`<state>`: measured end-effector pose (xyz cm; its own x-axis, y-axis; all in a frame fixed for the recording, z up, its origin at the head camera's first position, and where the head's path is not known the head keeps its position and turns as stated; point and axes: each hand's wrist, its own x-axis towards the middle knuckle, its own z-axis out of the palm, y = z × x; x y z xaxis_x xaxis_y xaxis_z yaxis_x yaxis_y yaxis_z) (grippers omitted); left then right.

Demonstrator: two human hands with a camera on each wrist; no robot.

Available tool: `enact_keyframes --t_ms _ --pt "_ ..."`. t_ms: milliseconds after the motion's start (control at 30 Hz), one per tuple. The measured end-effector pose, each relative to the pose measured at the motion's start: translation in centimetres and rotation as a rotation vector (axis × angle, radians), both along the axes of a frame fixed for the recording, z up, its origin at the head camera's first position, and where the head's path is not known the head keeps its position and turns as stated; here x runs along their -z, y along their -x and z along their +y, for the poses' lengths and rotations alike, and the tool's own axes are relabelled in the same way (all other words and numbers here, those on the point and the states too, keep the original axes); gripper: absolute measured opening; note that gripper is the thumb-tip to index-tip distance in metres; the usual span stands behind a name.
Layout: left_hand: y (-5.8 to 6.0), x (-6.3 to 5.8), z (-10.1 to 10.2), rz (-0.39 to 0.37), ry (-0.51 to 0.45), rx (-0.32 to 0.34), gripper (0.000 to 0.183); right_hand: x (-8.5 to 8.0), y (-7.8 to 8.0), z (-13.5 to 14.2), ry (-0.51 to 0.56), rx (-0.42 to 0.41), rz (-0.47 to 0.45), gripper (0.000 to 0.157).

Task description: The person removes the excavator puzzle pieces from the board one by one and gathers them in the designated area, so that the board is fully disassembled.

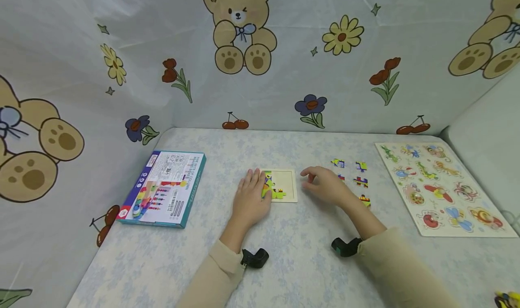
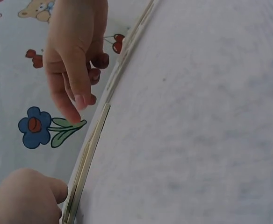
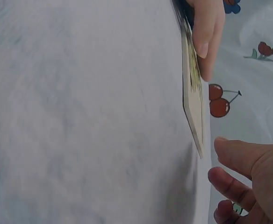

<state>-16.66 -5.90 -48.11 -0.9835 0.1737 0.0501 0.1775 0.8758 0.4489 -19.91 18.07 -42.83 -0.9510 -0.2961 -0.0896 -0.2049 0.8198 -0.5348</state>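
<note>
A small wooden puzzle tray (image 1: 289, 181) lies flat on the table, with a few green and yellow jigsaw pieces (image 1: 278, 193) fitted along its left and lower part. My left hand (image 1: 251, 198) rests over the tray's left side with fingers straight, hiding part of it. Just right of the tray hovers my right hand (image 1: 325, 185), its fingers loosely bent. In the right wrist view, the right hand's thumb (image 3: 234, 151) and fingers stand apart with nothing between them. Several loose jigsaw pieces (image 1: 360, 182) lie beyond the right hand, some partly hidden by it.
At the left lies a flat boxed toy (image 1: 162, 188) with a teal edge. A large insect picture board (image 1: 443, 186) covers the table's right side. A yellow and black object (image 1: 507, 299) shows at the lower right corner. Cloth printed with bears and flowers hangs behind.
</note>
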Motion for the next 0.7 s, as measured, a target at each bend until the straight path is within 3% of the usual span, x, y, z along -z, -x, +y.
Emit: enact_keyframes --t_ms 333,700 --pt "0.1 0.0 0.0 -0.012 0.048 -0.010 0.062 1.1 -0.5 -3.7 0.080 -0.173 0.038 0.030" --pt "0.0 0.1 -0.1 0.001 0.049 -0.015 0.062 1.4 -1.0 -4.9 0.104 -0.194 0.030 0.023"
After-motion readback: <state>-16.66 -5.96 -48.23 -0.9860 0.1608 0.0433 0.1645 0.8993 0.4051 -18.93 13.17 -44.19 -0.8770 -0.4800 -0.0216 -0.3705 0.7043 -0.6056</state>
